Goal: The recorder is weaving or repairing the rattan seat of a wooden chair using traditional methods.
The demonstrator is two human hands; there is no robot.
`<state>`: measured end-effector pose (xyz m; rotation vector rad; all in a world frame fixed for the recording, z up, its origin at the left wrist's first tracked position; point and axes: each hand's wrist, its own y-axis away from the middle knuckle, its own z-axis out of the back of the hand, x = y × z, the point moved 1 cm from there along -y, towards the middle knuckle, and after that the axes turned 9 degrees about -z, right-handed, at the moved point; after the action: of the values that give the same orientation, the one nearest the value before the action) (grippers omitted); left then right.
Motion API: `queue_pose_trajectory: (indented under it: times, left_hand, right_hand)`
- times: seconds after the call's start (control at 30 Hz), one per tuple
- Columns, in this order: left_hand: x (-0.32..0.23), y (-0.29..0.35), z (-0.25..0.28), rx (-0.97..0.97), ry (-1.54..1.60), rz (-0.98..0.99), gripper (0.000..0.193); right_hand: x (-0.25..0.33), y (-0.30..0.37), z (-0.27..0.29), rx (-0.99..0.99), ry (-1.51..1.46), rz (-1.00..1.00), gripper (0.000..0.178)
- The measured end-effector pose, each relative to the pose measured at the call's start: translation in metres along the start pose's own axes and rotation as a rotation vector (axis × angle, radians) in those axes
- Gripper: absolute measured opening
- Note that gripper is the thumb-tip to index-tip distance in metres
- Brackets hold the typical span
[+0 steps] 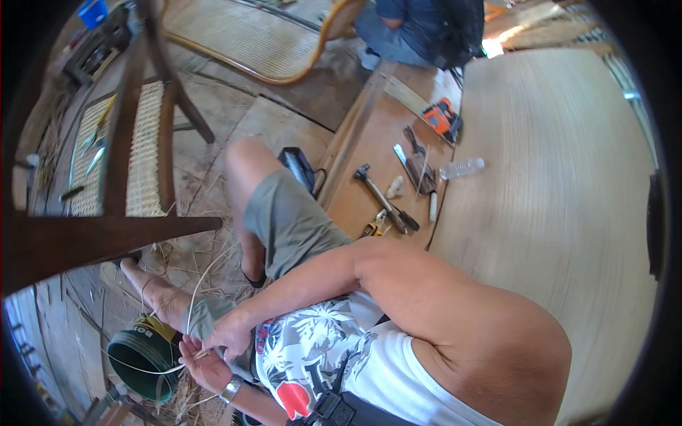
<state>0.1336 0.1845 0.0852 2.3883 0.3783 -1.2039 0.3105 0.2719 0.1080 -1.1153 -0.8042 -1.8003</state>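
A thin, pale cane strip [162, 372] loops out from my two hands, over a dark green bucket [148, 380] and up past my knee. My right hand [231, 335] reaches across my body and pinches the strip. Just below it is my left hand [207, 369], palm up with a watch at the wrist, its fingers curled around the same strip. Both hands meet close to my lap. Where the fingers overlap, the exact grip is partly hidden.
A dark wooden chair frame [106, 245] with a woven seat [145, 153] stands at left. On a brown board [387, 181] lie a hammer [380, 195], pliers [375, 224] and an orange tool [442, 119]. A plastic bottle [462, 168] rests beside a wood panel [547, 156]. Another person [419, 32] sits beyond.
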Motion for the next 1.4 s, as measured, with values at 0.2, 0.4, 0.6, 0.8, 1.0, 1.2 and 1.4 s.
queue_pose_trajectory:
  times: [0.2, 0.4, 0.6, 0.8, 1.0, 1.2, 1.4]
  left_hand:
    - [-0.082, -0.045, 0.158, -0.266, 0.042, 0.176, 0.031]
    - [-0.085, -0.017, 0.148, -0.632, -0.140, 0.061, 0.039]
    - [-0.062, -0.005, 0.152, -0.812, -0.119, 0.154, 0.070]
    - [-0.065, -0.017, 0.153, -0.705, -0.119, 0.115, 0.052]
    - [-0.062, -0.028, 0.207, -0.228, 0.053, 0.201, 0.034]
    - [-0.054, 0.009, 0.157, -0.006, 0.354, 0.019, 0.024]
    - [-0.070, 0.049, 0.046, -0.296, 0.362, -0.090, 0.017]
  right_hand:
    - [0.045, 0.092, 0.109, -0.324, -0.509, -0.145, 0.034]
    - [-0.030, 0.143, 0.135, -1.063, -0.929, -0.418, 0.018]
    - [-0.002, 0.119, 0.122, -0.891, -0.517, -0.276, 0.017]
    - [0.011, 0.097, 0.088, -0.567, -0.327, -0.238, 0.018]
    - [0.006, 0.101, 0.068, -0.480, -0.259, -0.311, 0.020]
    - [0.012, 0.104, 0.066, -0.351, -0.231, -0.473, 0.018]
    - [0.036, 0.068, 0.068, -0.246, -0.234, -0.418, 0.023]
